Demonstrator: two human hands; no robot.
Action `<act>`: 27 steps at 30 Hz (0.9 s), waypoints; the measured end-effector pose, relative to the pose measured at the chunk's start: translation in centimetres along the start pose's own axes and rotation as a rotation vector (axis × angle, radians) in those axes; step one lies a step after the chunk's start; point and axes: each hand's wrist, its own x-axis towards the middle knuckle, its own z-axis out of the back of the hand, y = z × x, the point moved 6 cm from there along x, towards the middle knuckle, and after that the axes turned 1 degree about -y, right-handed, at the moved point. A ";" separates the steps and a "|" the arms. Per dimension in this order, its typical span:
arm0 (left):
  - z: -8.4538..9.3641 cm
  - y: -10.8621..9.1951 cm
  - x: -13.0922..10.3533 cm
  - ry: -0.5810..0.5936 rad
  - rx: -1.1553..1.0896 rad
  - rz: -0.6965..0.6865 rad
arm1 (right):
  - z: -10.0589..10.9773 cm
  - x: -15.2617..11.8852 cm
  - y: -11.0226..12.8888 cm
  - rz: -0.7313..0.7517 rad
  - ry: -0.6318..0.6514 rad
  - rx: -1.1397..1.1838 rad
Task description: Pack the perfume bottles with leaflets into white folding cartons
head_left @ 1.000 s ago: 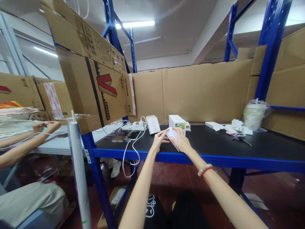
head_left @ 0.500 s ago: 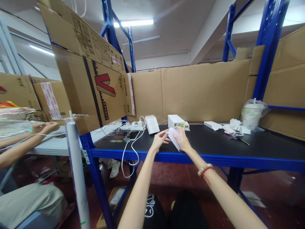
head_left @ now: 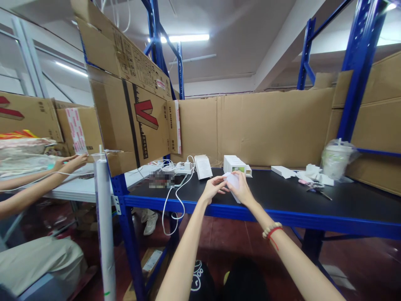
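Note:
A small white folded paper carton (head_left: 233,186) is held over the front edge of the black tabletop (head_left: 275,194). My right hand (head_left: 243,189) grips it from the right, thumb across its face and fingers behind. At its upper left end, my left hand (head_left: 215,188) pinches the edge with thumb and forefinger, the other fingers loosely curled. Just beyond my hands stands a row of white boxes (head_left: 231,162), one showing a green picture. To their left leans a white printed carton (head_left: 203,167).
White cables with a power strip (head_left: 188,168) lie at the left, one looping below the edge. On the right are a flat white box (head_left: 282,172), crumpled paper (head_left: 314,173), keys (head_left: 316,188) and a bagged cup (head_left: 336,161). Cardboard walls (head_left: 275,125) enclose the table; another person's hands (head_left: 73,162) work at far left.
The view has shifted slightly, so the scene sits a bit lower and further right. Both hands keep the carton, with my left fingers closer to its upper end.

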 end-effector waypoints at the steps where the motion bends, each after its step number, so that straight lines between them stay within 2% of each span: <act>1: 0.0 0.0 0.0 -0.002 -0.003 -0.006 | 0.0 0.0 0.1 -0.007 -0.014 -0.008; 5: 0.1 0.1 0.0 -0.031 -0.009 -0.016 | -0.1 0.0 0.5 0.026 -0.009 -0.010; 13: 0.6 0.0 0.2 -0.114 -0.023 -0.019 | 0.8 0.3 0.1 0.080 -0.104 0.076; 20: 1.7 0.1 0.7 -0.196 -0.008 -0.101 | -0.3 -0.1 0.4 -0.029 0.052 -0.090; 23: 2.1 0.0 0.8 -0.230 0.003 -0.155 | -0.3 -0.1 0.6 -0.033 0.052 -0.140; 27: 2.0 -0.1 0.7 -0.216 0.021 -0.183 | -0.4 -0.1 0.4 -0.063 0.089 -0.097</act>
